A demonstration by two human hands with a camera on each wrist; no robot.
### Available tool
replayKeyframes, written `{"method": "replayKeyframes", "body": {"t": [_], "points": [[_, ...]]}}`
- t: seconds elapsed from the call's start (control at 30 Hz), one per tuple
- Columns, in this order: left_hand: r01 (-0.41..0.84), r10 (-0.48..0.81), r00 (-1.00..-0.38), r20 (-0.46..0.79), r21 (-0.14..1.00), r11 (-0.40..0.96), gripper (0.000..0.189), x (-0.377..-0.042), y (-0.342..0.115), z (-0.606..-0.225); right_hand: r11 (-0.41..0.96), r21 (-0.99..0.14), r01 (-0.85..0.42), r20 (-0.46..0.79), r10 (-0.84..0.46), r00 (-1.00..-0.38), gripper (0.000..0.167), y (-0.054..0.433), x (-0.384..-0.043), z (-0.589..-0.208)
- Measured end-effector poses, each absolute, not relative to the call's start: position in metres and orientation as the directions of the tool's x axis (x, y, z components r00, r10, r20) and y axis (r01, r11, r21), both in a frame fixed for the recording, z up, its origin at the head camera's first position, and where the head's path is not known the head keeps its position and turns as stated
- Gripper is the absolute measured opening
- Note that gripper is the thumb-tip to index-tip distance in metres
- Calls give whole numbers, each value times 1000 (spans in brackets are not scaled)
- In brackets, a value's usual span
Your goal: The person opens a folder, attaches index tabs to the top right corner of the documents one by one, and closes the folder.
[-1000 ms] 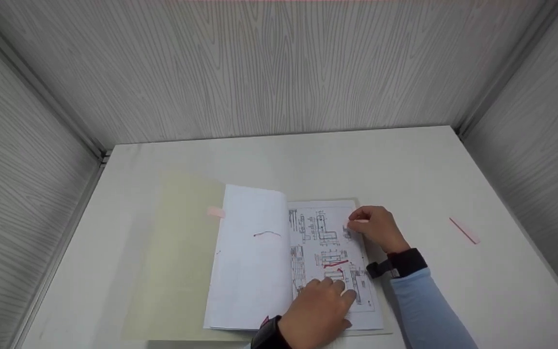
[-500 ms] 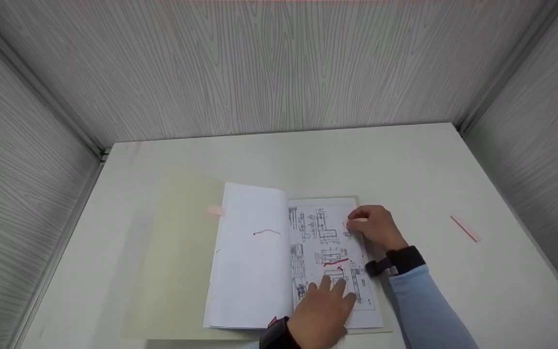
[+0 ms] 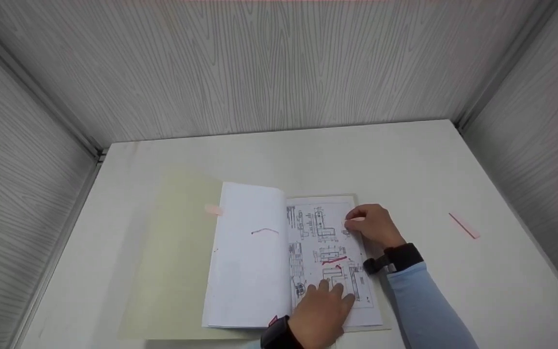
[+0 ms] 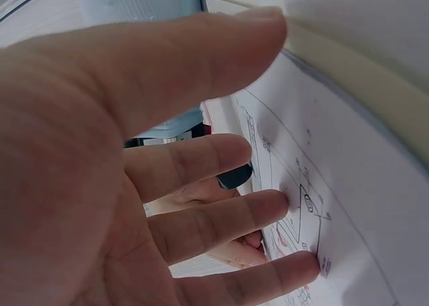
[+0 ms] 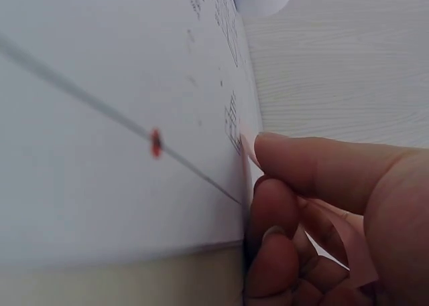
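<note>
A bound booklet lies open, its cream cover [image 3: 167, 271] and a blank white page [image 3: 247, 276] turned to the left. On the right shows a page with a technical drawing [image 3: 327, 232] and red pen marks. My left hand [image 3: 321, 310] rests on the lower part of that page, fingers spread and straight, the fingertips touching the paper in the left wrist view. At the page's upper right edge, my right hand [image 3: 373, 225] pinches a pink sticky tab [image 5: 358, 256] between thumb and fingers. One end of the tab lies against the page edge; the fingers partly hide it.
Another pink sticky tab [image 3: 213, 210] sticks out from the left page over the cover. To the right on the white table [image 3: 405, 160] lies a pink strip [image 3: 465, 226] with a red edge. Grey wood-grain panels [image 3: 279, 68] enclose the table's back and sides.
The left hand has shifted slightly to the right and spread its fingers flatter on the page. The right hand keeps its pinch at the page edge, nearly still.
</note>
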State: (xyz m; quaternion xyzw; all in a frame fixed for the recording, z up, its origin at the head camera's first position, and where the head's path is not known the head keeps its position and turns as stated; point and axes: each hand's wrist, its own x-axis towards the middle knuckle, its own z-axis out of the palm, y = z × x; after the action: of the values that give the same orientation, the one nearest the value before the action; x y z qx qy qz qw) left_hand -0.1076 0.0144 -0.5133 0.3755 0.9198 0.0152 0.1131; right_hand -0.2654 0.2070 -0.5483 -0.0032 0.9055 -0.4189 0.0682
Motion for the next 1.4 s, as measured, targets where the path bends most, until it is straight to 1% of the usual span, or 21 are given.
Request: {"method": "replayKeyframes", "body": {"t": [0.13, 0.27, 0.47, 0.73, 1.03, 1.4], "points": [[687, 688, -701, -189, 81, 722, 50, -108, 16, -514, 649, -760, 37, -112, -74, -991, 10, 206, -268, -548], [691, 688, -699, -193, 62, 720, 50, -108, 17, -513, 657, -753, 35, -114, -78, -990, 10, 206, -268, -548], [686, 687, -700, -195, 83, 723, 50, -109, 16, -513, 665, -745, 57, -145, -78, -986, 11, 205, -270, -544], [693, 694, -697, -182, 76, 717, 45, -108, 17, -513, 685, -726, 58, -162, -88, -983, 11, 206, -271, -543], [686, 690, -694, -204, 102, 720, 42, -109, 17, -513, 693, -719, 46, -157, -97, -983, 12, 208, -271, -544], [677, 681, -697, -225, 107, 728, 44, -108, 17, -510, 702, -710, 58, -167, -87, -982, 11, 204, -271, -541]]}}
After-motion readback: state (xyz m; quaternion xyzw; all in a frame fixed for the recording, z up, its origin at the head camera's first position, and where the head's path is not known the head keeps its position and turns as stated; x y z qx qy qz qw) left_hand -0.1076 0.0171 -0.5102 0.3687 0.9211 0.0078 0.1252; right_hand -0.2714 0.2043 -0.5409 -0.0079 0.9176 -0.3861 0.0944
